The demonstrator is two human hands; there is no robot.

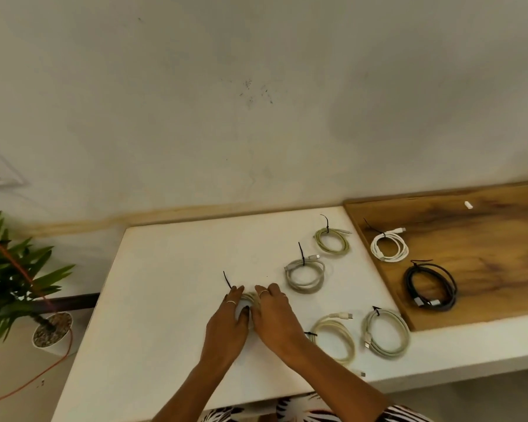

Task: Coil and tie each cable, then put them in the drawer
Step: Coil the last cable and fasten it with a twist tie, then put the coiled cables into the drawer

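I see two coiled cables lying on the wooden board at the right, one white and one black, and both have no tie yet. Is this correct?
Not quite. The head view shows the white cable and the black cable on the wooden board, but each already carries a black tie.

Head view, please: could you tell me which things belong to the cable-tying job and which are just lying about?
Job:
coil in hand
left hand
right hand
grey coil
green coil
white coil
black coil
two near coils

Lying about:
potted plant
orange cord
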